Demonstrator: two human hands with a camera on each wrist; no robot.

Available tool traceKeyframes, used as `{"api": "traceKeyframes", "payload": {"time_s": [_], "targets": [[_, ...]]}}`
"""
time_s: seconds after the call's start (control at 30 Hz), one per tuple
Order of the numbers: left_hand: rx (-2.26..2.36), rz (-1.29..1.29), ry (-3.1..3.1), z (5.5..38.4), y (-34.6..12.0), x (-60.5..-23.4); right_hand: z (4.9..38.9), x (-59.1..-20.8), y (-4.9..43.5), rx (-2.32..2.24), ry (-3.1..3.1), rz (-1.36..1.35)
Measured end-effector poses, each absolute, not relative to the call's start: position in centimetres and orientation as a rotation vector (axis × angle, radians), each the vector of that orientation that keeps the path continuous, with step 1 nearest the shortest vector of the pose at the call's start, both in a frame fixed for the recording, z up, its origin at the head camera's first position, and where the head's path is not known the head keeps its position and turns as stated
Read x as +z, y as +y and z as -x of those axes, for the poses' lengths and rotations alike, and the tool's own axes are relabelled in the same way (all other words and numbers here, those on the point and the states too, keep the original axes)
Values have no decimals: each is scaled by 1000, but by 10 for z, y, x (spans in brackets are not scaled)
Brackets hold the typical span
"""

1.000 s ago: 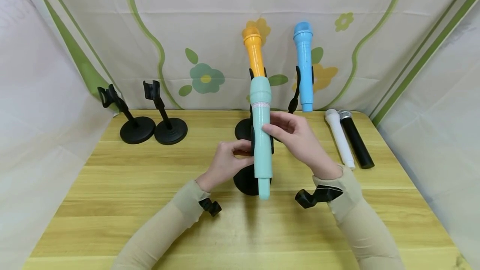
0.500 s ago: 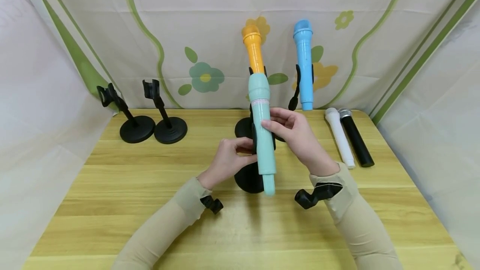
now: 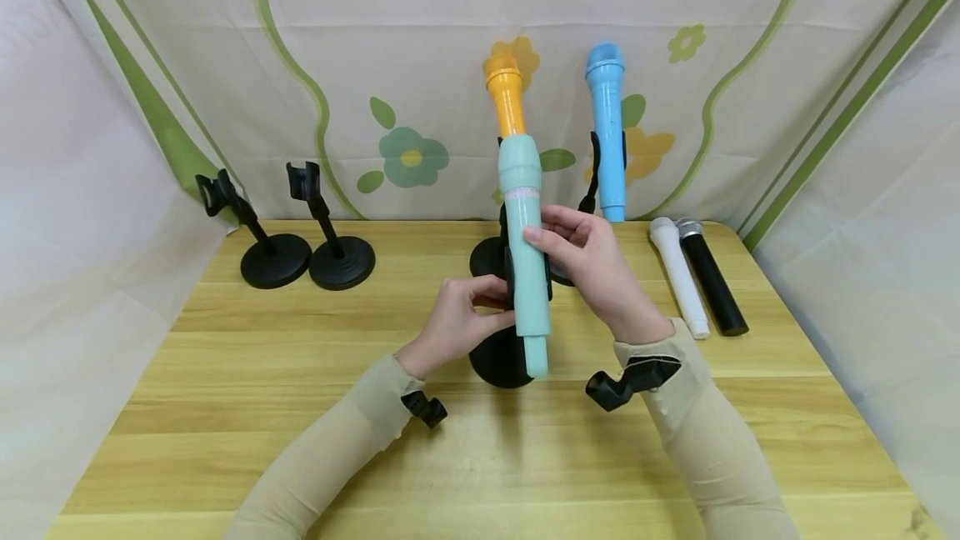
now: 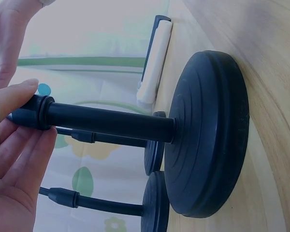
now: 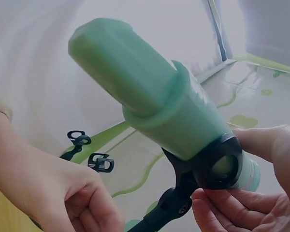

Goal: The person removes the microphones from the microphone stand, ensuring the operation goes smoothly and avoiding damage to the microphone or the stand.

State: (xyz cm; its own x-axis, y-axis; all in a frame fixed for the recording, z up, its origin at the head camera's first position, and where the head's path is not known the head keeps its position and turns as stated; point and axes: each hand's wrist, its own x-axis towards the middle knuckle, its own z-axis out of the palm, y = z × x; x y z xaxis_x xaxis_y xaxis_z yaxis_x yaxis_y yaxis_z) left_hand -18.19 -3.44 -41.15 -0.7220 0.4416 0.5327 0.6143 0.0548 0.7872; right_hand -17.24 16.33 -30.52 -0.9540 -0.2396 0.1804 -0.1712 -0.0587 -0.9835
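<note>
A mint-green microphone (image 3: 529, 273) lies tilted in the clip (image 5: 222, 164) of a black desk stand, its head pointing away toward the back. My right hand (image 3: 592, 261) pinches the microphone's body between thumb and fingers, just above the clip. Below the clip, my left hand (image 3: 468, 319) grips the neck of the stand (image 4: 106, 121), thumb on one side and fingers on the other. The stand's round base (image 4: 208, 135) sits on the wooden table, partly covered by the microphone in the head view.
Behind stand an orange microphone (image 3: 510, 107) and a blue microphone (image 3: 611, 140) in black stands. Two stands without microphones, a left one (image 3: 275, 261) and its neighbour (image 3: 342, 262), are at back left. A white microphone (image 3: 681, 277) and a black microphone (image 3: 712, 277) lie at right.
The mint-green microphone has slid upward and back through the clip, its tail end swinging slightly right. My right hand has moved up with it; the left hand stays on the stand.
</note>
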Motion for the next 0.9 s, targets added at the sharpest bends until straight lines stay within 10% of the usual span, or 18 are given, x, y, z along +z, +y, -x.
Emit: {"api": "traceKeyframes", "payload": {"time_s": [0.9], "targets": [[-1711, 1062, -2220, 181, -35, -412, 197, -296, 157, -2287, 2044, 412]]}}
